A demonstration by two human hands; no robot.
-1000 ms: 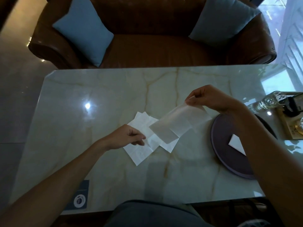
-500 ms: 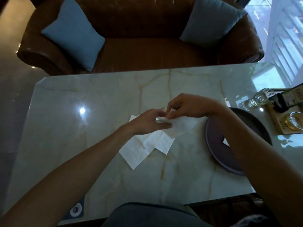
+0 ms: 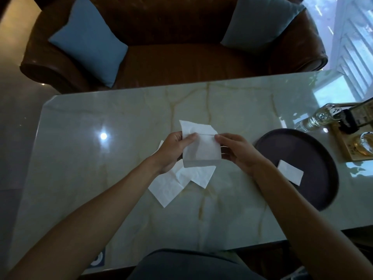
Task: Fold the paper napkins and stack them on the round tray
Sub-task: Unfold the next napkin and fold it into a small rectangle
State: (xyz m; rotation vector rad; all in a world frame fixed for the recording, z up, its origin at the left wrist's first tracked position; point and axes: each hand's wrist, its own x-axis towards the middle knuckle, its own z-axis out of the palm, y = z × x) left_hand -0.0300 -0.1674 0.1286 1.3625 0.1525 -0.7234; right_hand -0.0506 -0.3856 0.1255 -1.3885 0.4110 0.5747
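I hold a white paper napkin (image 3: 200, 147) upright above the marble table, partly folded, with its top flap standing up. My left hand (image 3: 174, 149) pinches its left edge and my right hand (image 3: 235, 151) pinches its right edge. Under my hands lie several loose white napkins (image 3: 171, 184), overlapping on the table. The dark round tray (image 3: 314, 156) sits to the right, and one folded napkin (image 3: 290, 174) lies on its near left part.
A glass bottle (image 3: 316, 119) and a wooden holder with small items (image 3: 355, 142) stand at the table's right end. A brown leather sofa (image 3: 171, 57) with blue cushions runs along the far side. The table's near edge (image 3: 181, 253) is close to my lap.
My right hand brought the napkin in from the right, my left hand left the pile and took its other edge, and both hands raised it off the table, folding it shorter.
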